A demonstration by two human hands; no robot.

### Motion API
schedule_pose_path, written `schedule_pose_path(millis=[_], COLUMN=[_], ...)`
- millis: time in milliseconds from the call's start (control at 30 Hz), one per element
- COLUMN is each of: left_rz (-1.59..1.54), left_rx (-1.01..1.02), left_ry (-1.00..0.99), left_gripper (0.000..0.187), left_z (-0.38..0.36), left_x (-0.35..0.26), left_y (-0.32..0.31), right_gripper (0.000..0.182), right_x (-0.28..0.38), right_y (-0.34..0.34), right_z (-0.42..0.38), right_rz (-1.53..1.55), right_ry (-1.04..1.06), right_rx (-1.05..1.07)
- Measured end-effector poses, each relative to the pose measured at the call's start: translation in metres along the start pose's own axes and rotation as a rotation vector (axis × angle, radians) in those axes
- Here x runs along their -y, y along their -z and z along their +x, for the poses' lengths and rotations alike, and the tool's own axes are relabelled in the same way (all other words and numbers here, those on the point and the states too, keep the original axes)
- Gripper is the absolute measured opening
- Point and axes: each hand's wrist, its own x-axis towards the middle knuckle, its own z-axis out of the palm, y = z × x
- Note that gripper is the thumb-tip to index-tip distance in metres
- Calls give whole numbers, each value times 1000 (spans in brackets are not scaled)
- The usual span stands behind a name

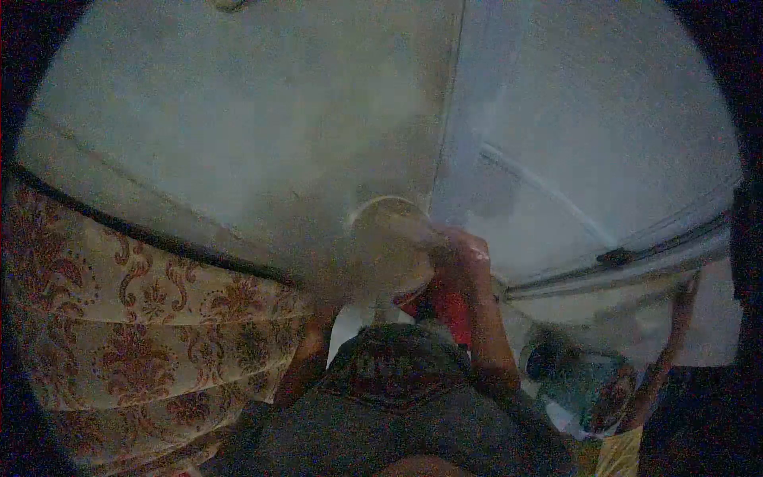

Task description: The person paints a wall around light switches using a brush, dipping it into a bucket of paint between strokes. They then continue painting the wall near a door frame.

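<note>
At the middle of the head view is a round pale object [388, 238] with a lighter upper rim; its kind is hard to make out in the dim, grainy picture. My right hand [467, 253] is at its right edge, with the fingers curled against it. A red thing [451, 312], perhaps cloth, shows just below that hand. My left forearm [314, 346] reaches up from below toward the object's lower left, where the left hand's fingers are lost in a dark blur. Between the forearms is a dark grey garment [389, 389] with stitched seams.
Patterned cream and brown fabric [151, 318] lies in folds at left, along a dark edge. A pale broad surface [238, 119] fills the top, crossed by a seam. At lower right is another person's arm [675, 326], near a teal item [584, 381] and yellow cloth [620, 453].
</note>
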Motion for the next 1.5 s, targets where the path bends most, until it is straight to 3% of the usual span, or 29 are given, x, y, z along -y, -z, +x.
schedule_pose_path(millis=[33, 67, 133, 267, 333, 367, 433, 467, 533, 700, 733, 800, 833, 900, 1033, 1133, 1267, 1333, 1367, 1433, 1500], left_rz=[24, 49, 98, 195, 246, 272, 324, 351, 381, 659, 661, 131, 135, 90, 115, 139, 185, 298, 353, 458, 554], left_rx=[12, 22, 39, 51, 54, 58, 72, 82, 84, -451, -451, 585, 584, 266, 369, 467, 326, 253, 221, 173, 104], left_ry=[-36, -72, -155, -293, -355, -386, -440, -464, -485, -722, -720, 219, 218, 5, -13, -33, 51, 42, 15, -66, -140], left_gripper=[40, 39, 37, 36, 37, 38, 40, 41, 42, 52, 52, 63, 63, 68, 58, 53, 45, 46, 47, 49, 52], left_z=[1, -1, -12, -36, -28, -34, -46, -45, -40, -52, -45, -32, -36, -43, -48, -58, -58, -62, -66, -62, -58], left_x=[3, 6, 11, 35, 35, 40, 52, 51, 54, -4, -16, -38, -37, -30, -29, -38, -36, -17, -9, 8, 14], left_y=[-2, -8, -17, -38, -39, -43, -53, -54, -52, 38, 48, 61, 56, 44, 58, 74, 66, 56, 51, 34, 16], right_gripper=[29, 29, 36, 40, 43, 43, 40, 40, 35, 33, 35, 37, 38, 39, 40, 39, 37, 38, 38, 38, 35], right_x=[9, 12, 21, 53, 57, 69, 96, 100, 109, 150, 155, 144, 134, 104, 92, 135, 165, 146, 125, 72, 46], right_y=[0, -1, 1, -5, -13, -10, -5, -7, -10, -8, -9, -10, -10, -21, -16, -10, -27, -36, -40, -42, -32], right_z=[-1, 1, 8, 46, 75, 78, 81, 90, 106, 104, 107, 119, 126, 129, 107, 88, 97, 101, 98, 95, 65], right_rz=[216, 216, 561, 632, 643, 643, 366, 369, 179, -62, -138, -280, -421, -446, -544, -401, -407, -667, -685, -457, -355], right_ry=[-72, -67, 322, 427, 712, 722, 753, 756, 997, 1100, 1110, 1173, 1232, 1182, 1019, 1129, 1230, 1003, 972, 1016, 1036], right_rx=[-72, -72, -139, -63, -55, -49, -24, -14, -118, -206, -225, -201, -171, -104, 68, -66, -215, -74, -108, 92, -31])
